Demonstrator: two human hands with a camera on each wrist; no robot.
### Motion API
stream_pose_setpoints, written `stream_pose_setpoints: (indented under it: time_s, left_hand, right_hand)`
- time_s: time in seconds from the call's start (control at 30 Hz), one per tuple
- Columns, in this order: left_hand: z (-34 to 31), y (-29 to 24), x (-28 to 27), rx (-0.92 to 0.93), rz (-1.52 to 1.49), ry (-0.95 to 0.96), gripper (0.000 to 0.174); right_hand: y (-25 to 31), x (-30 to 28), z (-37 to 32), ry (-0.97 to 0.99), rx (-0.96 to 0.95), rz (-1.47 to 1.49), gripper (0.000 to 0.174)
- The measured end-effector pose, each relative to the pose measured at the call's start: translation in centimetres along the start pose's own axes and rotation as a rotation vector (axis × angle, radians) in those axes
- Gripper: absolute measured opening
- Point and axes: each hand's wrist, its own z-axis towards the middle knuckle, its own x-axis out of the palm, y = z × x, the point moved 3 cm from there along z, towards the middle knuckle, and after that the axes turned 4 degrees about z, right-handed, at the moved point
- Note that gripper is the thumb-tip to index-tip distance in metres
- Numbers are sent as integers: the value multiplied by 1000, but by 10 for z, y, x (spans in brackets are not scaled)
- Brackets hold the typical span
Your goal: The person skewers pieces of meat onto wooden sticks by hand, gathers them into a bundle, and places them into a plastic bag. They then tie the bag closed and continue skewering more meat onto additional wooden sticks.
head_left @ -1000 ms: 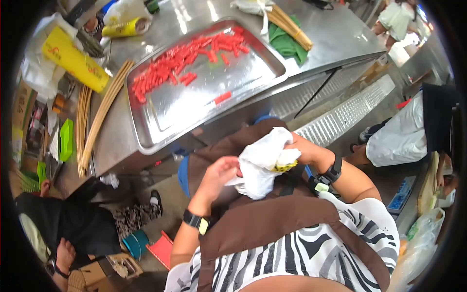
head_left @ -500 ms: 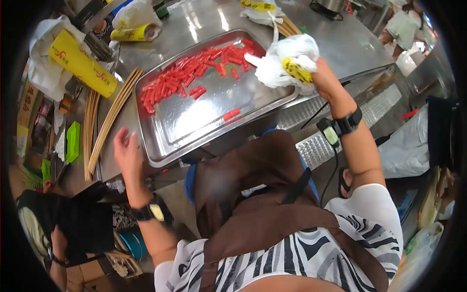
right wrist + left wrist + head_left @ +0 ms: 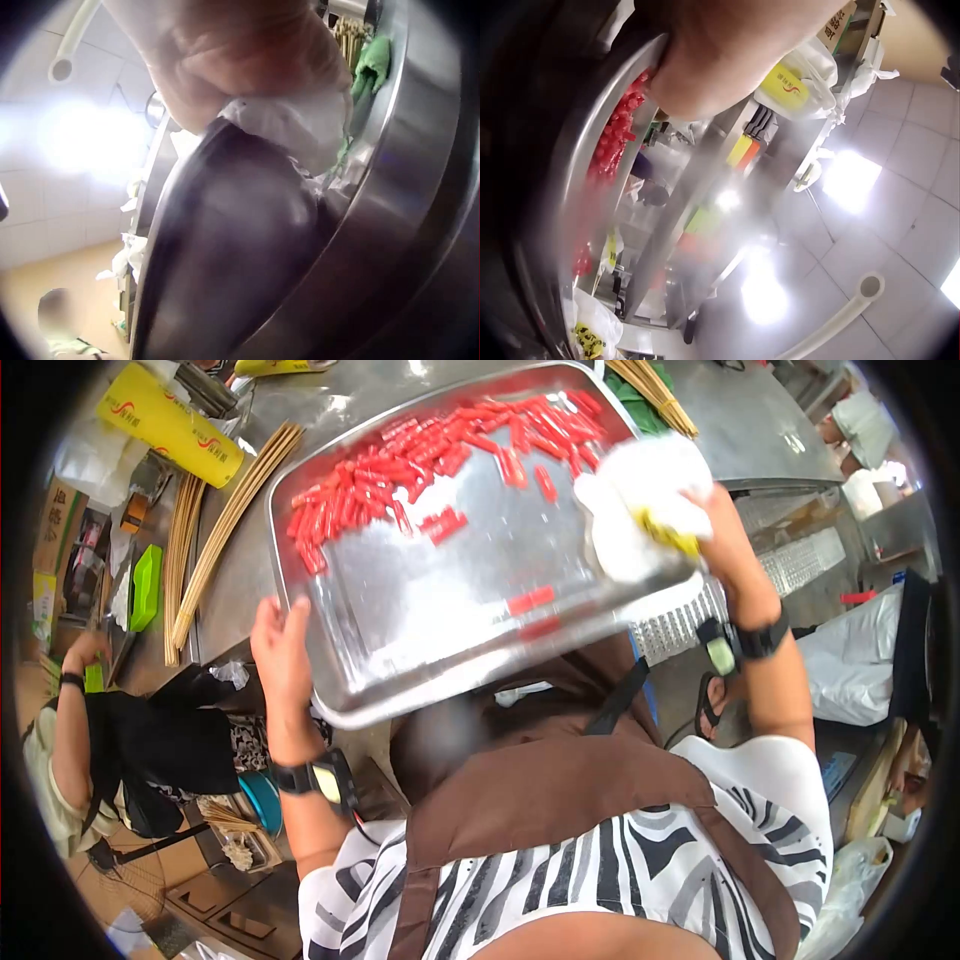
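The metal tray (image 3: 430, 600) carries many short red pieces (image 3: 375, 485), heaped toward its far and left sides; a lone red piece (image 3: 530, 600) lies near the front rim. At the tray's left rim my left hand (image 3: 283, 660) grips the edge, thumb on the rim side; its palm covers part of the tray edge in the left wrist view. My right hand (image 3: 735, 550) holds a crumpled white plastic bag (image 3: 640, 490) with yellow print against the tray's right end. How its fingers lie under the bag is hidden.
Long wooden sticks (image 3: 235, 525) lie left of the tray, beside a yellow roll (image 3: 170, 425). More sticks (image 3: 655, 395) and a green cloth (image 3: 635, 405) are at the back right. Another person's arm (image 3: 70, 730) shows at left.
My left hand has come onto the tray's left rim. The bag and my right hand have moved from my lap to the tray's right end. The tray looks larger, raised toward me.
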Motion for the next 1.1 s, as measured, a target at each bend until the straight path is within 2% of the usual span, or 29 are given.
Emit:
stream_pose_setpoints:
  time_s: [0.07,0.1,0.13,0.17,0.2,0.27,0.3,0.43,0.57,0.63,0.77,0.8,0.93,1.0,1.1]
  left_hand:
    - [-39,-17,3,-121,-125,0,12]
    - [-56,-15,-4,-109,-89,19,12]
    - [-72,-10,-9,-97,-58,40,12]
    - [-88,-15,-11,-114,5,47,12]
    - [-101,-19,-8,-133,64,66,12]
    - [-121,-10,8,-211,-153,-2,13]
    - [-126,-5,15,-223,-160,22,13]
    - [-145,23,5,-298,-84,98,20]
    - [-155,46,7,-254,-38,30,25]
    - [-156,55,8,-291,-65,48,28]
    - [-156,61,9,-248,3,29,30]
    - [-155,60,11,-309,-72,39,31]
    - [-151,68,17,-299,-111,58,30]
    - [-152,74,17,-296,-67,43,30]
    - [-144,86,22,-249,-45,-4,30]
  right_hand:
    - [-15,-15,-36,100,-96,-33,26]
    - [-17,-14,-57,75,-137,-44,28]
    - [-23,-13,-79,42,23,202,30]
    - [-14,-7,-97,58,18,207,33]
    - [-28,-9,-112,-7,84,188,35]
    - [-44,-14,-136,-20,112,233,32]
    - [-52,-21,-145,-38,130,223,32]
    - [-84,-10,-157,-25,196,238,24]
    - [-91,4,-160,-50,222,187,22]
    - [-97,7,-155,-36,203,226,21]
    - [-118,8,-147,-20,200,344,22]
    - [-120,9,-149,-13,218,402,23]
    - [-124,17,-143,-34,270,314,21]
    - [-131,21,-137,-54,211,240,17]
    - [-143,39,-136,-27,199,299,11]
